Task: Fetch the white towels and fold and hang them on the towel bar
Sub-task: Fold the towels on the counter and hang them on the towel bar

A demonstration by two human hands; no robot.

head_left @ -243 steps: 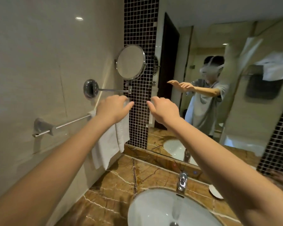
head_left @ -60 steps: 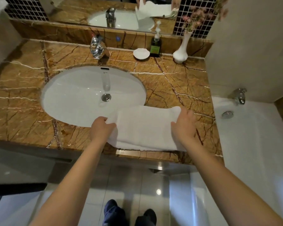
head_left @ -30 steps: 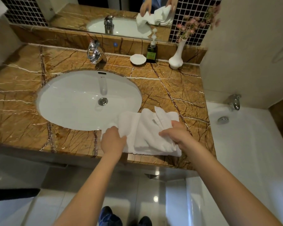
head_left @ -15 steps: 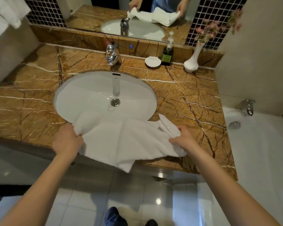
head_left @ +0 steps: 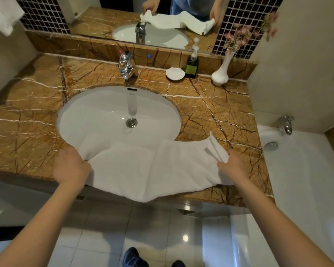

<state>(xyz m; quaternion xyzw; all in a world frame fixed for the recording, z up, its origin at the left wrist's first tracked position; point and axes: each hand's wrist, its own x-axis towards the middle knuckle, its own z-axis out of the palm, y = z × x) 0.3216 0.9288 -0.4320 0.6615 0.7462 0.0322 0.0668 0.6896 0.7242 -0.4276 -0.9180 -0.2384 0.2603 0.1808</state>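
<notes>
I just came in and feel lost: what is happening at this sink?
A person holds a white towel stretched out over the front of the marble counter, partly covering the sink. The left hand grips its left end; the right hand pinches its right end. It is not yet hung.

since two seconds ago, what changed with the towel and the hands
The white towel, then a compact fold on the counter, has been pulled open: the left hand drew its end leftward across the front of the sink, and the right hand now grips the bunched right end. Its front edge sags past the counter edge. The soap dish, bottle and vase stayed put.
</notes>
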